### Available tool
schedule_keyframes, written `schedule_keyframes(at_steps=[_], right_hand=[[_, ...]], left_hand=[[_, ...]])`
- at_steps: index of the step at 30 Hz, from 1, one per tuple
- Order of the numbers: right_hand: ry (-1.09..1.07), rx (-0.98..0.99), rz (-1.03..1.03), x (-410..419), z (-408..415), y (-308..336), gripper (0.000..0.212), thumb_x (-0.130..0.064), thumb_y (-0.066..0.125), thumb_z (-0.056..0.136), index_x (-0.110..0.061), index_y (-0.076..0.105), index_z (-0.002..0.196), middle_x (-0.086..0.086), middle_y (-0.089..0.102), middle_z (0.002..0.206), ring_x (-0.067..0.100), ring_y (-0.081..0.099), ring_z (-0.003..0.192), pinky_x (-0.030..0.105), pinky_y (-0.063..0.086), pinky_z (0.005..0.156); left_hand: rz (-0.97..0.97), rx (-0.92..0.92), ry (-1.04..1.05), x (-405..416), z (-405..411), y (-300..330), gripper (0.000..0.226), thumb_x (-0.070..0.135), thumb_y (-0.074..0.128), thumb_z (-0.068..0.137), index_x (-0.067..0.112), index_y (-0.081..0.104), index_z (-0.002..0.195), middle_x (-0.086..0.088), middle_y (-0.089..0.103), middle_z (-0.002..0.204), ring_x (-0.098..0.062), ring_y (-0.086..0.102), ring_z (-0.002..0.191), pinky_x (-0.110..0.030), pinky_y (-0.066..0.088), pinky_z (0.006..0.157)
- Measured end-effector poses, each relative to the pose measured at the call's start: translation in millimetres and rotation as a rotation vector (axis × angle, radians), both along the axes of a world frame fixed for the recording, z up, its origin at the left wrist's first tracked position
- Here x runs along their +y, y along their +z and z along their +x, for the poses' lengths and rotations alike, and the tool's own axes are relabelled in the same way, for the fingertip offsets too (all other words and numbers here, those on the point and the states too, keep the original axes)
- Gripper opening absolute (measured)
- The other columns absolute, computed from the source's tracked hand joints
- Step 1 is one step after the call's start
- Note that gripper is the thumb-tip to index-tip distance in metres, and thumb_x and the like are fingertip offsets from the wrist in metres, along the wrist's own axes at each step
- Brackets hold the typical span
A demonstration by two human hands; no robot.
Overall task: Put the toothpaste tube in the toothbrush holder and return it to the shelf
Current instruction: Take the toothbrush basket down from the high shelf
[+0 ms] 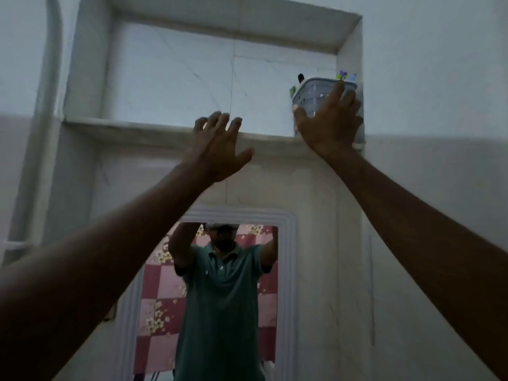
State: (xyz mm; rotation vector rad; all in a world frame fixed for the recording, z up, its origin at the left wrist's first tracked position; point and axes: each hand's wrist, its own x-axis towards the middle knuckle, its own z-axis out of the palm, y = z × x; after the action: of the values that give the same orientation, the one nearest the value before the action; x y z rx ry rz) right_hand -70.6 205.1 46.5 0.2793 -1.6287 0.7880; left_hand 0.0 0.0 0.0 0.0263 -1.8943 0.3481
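At upper right, the toothbrush holder (316, 103) is being cupped on the shelf (132, 127) by the spread right hand (330, 122); the left hand (217, 149) is being held open, empty. The holder could be tipped off the edge.

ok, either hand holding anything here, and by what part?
Right hand is spread on the front wall of the toothbrush holder on the shelf; whether it grips cannot be told. Left hand is open, empty.

The shelf (154, 127) carries the toothbrush holder (313, 96) at its right end.

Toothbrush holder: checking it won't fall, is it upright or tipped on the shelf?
Upright: the toothbrush holder stands on the shelf, rim up, right hand against it.
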Motion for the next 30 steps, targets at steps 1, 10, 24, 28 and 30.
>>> schedule_keyframes(at_steps=[1, 10, 24, 28, 30], right_hand=[[0.038, -0.044, -0.059, 1.1, -3.9, 8.7, 0.104, -0.065, 0.063, 0.088, -0.004, 0.020, 0.161, 0.023, 0.030, 0.163, 0.043, 0.031, 0.150, 0.056, 0.031, 0.117], [0.166, -0.341, -0.301, 3.4, -13.3, 52.0, 0.136, -0.058, 0.089, 0.066, -0.003, 0.009, 0.161, 0.018, 0.029, 0.162, 0.035, 0.035, 0.149, 0.048, 0.038, 0.115], [0.414, -0.146, -0.259, 15.7, 74.5, 79.0, 0.114, -0.054, 0.088, 0.067, -0.002, 0.030, 0.150, 0.016, 0.043, 0.149, 0.033, 0.048, 0.139, 0.040, 0.048, 0.106], [0.450, -0.130, -0.214, 27.6, 93.2, 54.4, 0.115, -0.057, 0.086, 0.061, -0.005, 0.032, 0.149, 0.015, 0.046, 0.146, 0.032, 0.052, 0.134, 0.046, 0.053, 0.107], [0.509, -0.143, -0.199, 33.3, 101.8, 33.4, 0.121, -0.060, 0.083, 0.047, -0.007, 0.036, 0.146, 0.012, 0.050, 0.141, 0.030, 0.056, 0.128, 0.049, 0.057, 0.101]], left_hand=[[-0.002, -0.008, -0.005, -2.6, -4.0, -0.9, 0.079, 0.067, 0.032, 0.085, 0.010, 0.043, 0.140, -0.019, 0.054, 0.138, -0.035, 0.044, 0.135, -0.049, 0.030, 0.110], [-0.007, 0.078, -0.041, -9.2, -16.8, -5.7, 0.077, 0.069, 0.034, 0.081, 0.014, 0.053, 0.132, -0.010, 0.066, 0.121, -0.032, 0.056, 0.120, -0.046, 0.031, 0.105], [0.115, -0.134, -0.164, -3.8, 13.7, 5.0, 0.083, 0.068, 0.038, 0.084, 0.016, 0.040, 0.148, -0.010, 0.049, 0.149, -0.027, 0.040, 0.141, -0.045, 0.026, 0.115], [0.171, -0.058, -0.285, 1.2, 42.8, -7.3, 0.078, 0.062, 0.041, 0.084, 0.016, 0.043, 0.146, -0.009, 0.050, 0.148, -0.027, 0.039, 0.141, -0.045, 0.029, 0.113], [0.182, -0.052, -0.321, 4.2, 59.2, -20.0, 0.077, 0.062, 0.040, 0.084, 0.016, 0.043, 0.146, -0.008, 0.050, 0.148, -0.026, 0.040, 0.140, -0.044, 0.031, 0.113]])
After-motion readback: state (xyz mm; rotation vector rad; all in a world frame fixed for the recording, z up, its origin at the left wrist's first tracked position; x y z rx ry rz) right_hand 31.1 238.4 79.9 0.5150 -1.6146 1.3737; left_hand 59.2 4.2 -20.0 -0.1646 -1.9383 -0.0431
